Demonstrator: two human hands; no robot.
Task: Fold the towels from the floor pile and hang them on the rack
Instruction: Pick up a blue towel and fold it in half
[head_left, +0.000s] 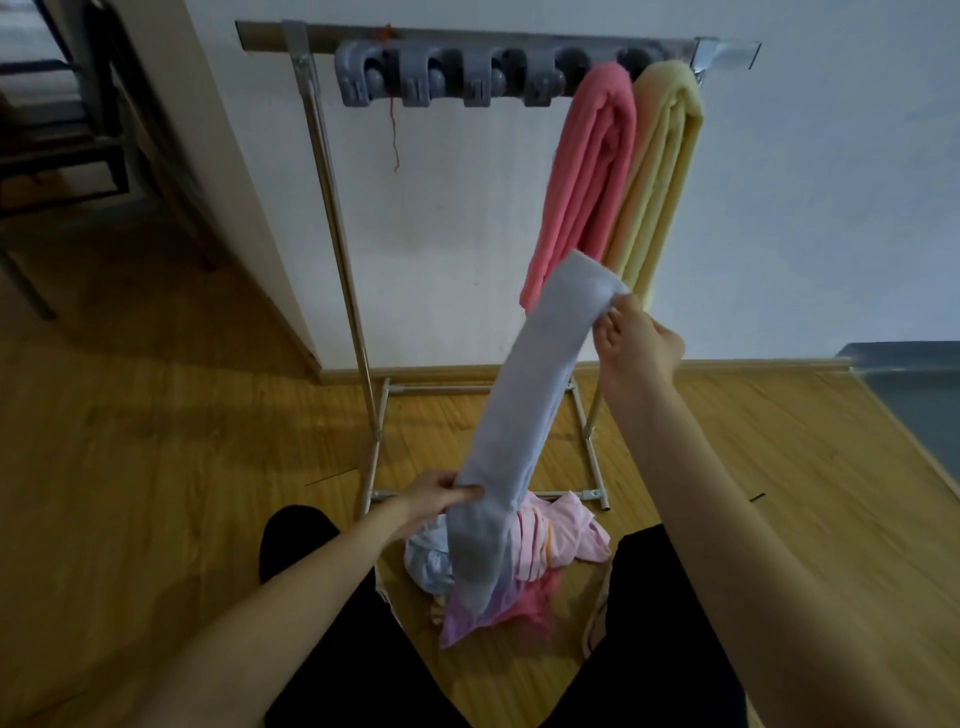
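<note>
Holding a pale blue-grey towel (524, 410) stretched into a long narrow strip, folded lengthwise, slanting from upper right down to lower left; right hand (631, 338) pinches the top end, fingers closed on the cloth, raised in front of the rack (343, 249); left hand (441, 493) clamps the strip lower down, thumb across the front, just above the floor pile (550, 540); hands well apart, towel taut between them; tail end below the left hand hangs loose and drapes onto the pile; fabric looks soft, matte, plain, edges slightly rounded at the top fold.

Pile sits on the wood floor (156, 467) between the person's dark-trousered knees, at the rack's base frame; mix of pink, light blue, lilac and striped cloth, crumpled.

Rack's top bar carries a row of grey clip hooks (447, 78); at the right end hang a folded pink towel (587, 176) and a folded yellow towel (660, 176), side by side, touching; white wall (831, 208) behind.
</note>
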